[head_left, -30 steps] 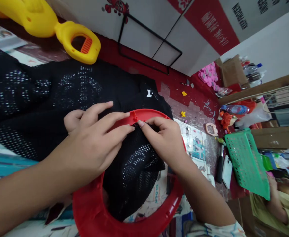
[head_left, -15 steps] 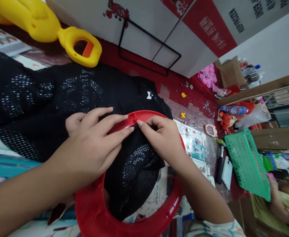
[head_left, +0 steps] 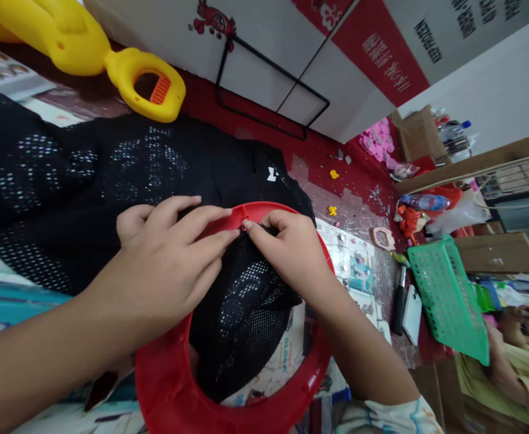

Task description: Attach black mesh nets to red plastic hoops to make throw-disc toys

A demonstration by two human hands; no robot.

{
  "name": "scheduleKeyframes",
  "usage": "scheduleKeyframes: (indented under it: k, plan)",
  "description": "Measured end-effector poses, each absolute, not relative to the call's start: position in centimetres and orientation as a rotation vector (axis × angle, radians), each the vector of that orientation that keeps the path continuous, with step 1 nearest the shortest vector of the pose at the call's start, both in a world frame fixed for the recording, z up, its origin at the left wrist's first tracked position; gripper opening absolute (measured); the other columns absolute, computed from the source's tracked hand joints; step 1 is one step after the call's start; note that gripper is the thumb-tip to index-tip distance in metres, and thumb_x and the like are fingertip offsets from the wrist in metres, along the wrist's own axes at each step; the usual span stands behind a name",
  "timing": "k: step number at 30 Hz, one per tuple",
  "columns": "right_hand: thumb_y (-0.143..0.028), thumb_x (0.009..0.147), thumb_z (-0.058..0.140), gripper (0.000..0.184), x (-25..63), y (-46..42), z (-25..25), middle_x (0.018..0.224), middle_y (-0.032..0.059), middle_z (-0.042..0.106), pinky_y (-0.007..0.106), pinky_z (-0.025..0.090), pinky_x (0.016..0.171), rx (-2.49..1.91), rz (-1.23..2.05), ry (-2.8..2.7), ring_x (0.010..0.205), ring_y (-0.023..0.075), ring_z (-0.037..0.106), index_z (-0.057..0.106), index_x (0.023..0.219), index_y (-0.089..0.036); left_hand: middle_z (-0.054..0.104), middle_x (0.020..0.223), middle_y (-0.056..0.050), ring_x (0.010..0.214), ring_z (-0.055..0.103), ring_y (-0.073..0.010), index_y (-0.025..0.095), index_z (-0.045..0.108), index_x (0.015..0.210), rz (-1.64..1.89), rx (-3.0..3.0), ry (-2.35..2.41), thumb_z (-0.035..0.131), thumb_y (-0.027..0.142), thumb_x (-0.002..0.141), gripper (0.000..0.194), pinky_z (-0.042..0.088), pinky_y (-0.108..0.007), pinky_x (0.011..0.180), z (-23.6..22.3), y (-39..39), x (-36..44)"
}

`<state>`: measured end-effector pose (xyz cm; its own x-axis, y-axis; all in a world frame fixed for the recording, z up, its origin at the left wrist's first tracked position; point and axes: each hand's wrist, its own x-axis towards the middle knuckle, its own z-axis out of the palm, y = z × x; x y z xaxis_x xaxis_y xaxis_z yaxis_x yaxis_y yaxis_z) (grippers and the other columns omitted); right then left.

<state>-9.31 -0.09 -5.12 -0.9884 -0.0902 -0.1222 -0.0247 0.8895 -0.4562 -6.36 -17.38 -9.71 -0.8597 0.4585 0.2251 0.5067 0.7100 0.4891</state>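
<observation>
Head camera view: two bare hands are working at the inner top rim of a red plastic ring, where black mesh fabric is hanging through the opening and spreading out beyond it. The right hand is pinching the fabric between thumb and bent forefinger, its thumb now sitting closer to the left fingertips than in the earlier frame. The left hand is keeping its place, fingers fanned and outstretched, two tips reaching the rim and cloth; whether its thumb is gripping anything, one cannot tell. The whole scene is sitting slightly further left in view. At right, a green perforated basket is leaning at a tilt, its contents impossible to make out, beside a white phone. At upper left, a white tray is holding rows of small rounded pieces near a yellow plastic toy. A large carton is standing behind, its inside hidden from view.
</observation>
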Motion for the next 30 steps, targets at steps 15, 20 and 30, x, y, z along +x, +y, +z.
scheduleKeyframes:
  k: [15,20,30]
  plan:
    - [-0.031,0.083,0.058,0.019,-8.4,2.5,-4.6,0.068,-0.0003,0.066,0.023,0.039,0.058,0.003,-0.955,2.891,0.062,0.0118,0.056,0.067,0.074,-0.017,0.050,0.133,-0.010,0.126,0.035,-0.0416,0.020,0.059,0.118,-0.890,-0.832,-2.865,0.035,0.015,0.089,0.038,0.034,-0.062,0.094,-9.3,-17.4,-6.2]
    - [-0.032,0.079,0.062,0.018,-9.0,2.2,-4.7,0.064,-0.0008,0.064,0.023,0.038,0.057,0.041,-0.926,2.930,0.058,0.0112,0.053,0.068,0.071,-0.017,0.050,0.133,-0.006,0.127,0.035,-0.0394,0.024,0.058,0.118,-0.895,-0.816,-2.840,0.036,0.018,0.089,0.037,0.033,-0.059,0.096,-9.6,-17.5,-6.2]
    - [-0.030,0.079,0.061,0.017,-9.5,2.3,-5.1,0.065,-0.0007,0.064,0.023,0.037,0.058,-0.019,-0.726,3.013,0.059,0.0108,0.054,0.066,0.069,-0.017,0.052,0.131,-0.008,0.123,0.038,-0.0410,0.023,0.063,0.113,-0.896,-0.817,-2.774,0.034,0.025,0.091,0.037,0.035,-0.060,0.092,-10.6,-17.4,-6.4]
